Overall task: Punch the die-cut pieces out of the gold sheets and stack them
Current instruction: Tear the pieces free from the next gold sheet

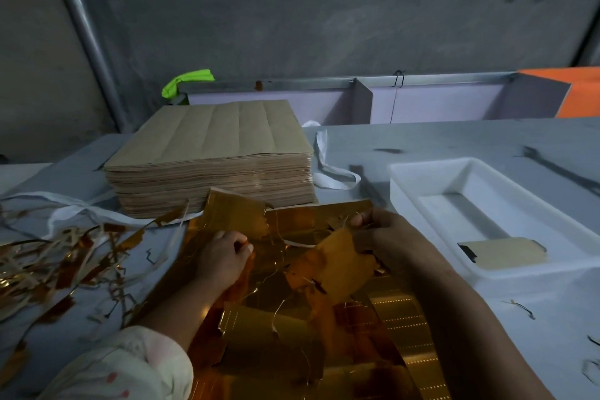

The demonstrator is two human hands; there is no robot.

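Note:
A shiny gold die-cut sheet (292,328) lies on the table in front of me, torn and partly lifted. My left hand (224,256) is curled and pinches the sheet's gold material near its upper middle. My right hand (386,234) grips a gold die-cut piece (337,263) that is raised and tilted above the sheet. Thin gold waste strips hang off the piece and the sheet. A punched piece (506,253), brown side up, lies in the white tray (431,172) on the right.
A tall stack of brown-backed sheets (211,153) stands behind the gold sheet. A heap of gold and white waste strips (55,260) covers the table at left. White straps (324,169) lie beside the stack. A wall and a metal rail close the back.

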